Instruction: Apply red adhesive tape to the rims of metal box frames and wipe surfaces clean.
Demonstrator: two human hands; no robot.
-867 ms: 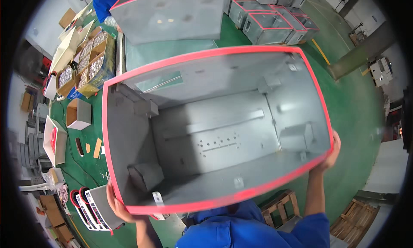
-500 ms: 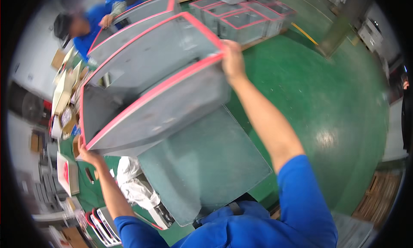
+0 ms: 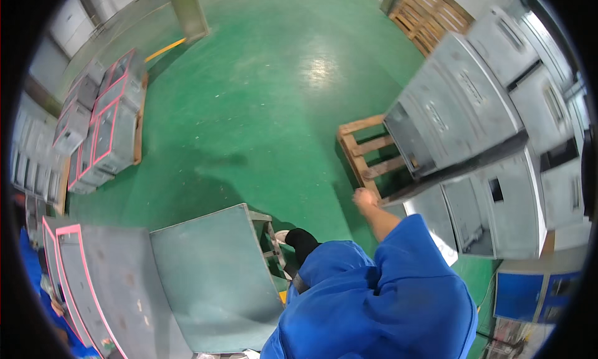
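Observation:
My right hand (image 3: 366, 199) hangs low over the floor, its fingers loosely curled in with nothing visible in them. Closest to it is the corner of a wooden pallet (image 3: 369, 183), and I see no contact between them. My left hand is out of sight. Beside my body stands a green-topped work table (image 3: 215, 278). A large grey box with pink-taped edges (image 3: 134, 290) rests at the table's left side. Past it, another pink-edged panel (image 3: 57, 284) shows beside a person in blue (image 3: 31, 262).
Tall grey metal cabinets (image 3: 455, 103) stand on the pallet at right, with more grey cabinets (image 3: 504, 197) nearer me. Pink-edged grey boxes (image 3: 106, 131) sit stacked on a pallet at far left. A pillar (image 3: 188, 13) rises from the green floor. Wooden pallets (image 3: 430, 16) lean at the back.
Both hands held the pink-edged box up before; now it is down at the left and my right hand is off it. My view has swung right, and my left hand has left the picture.

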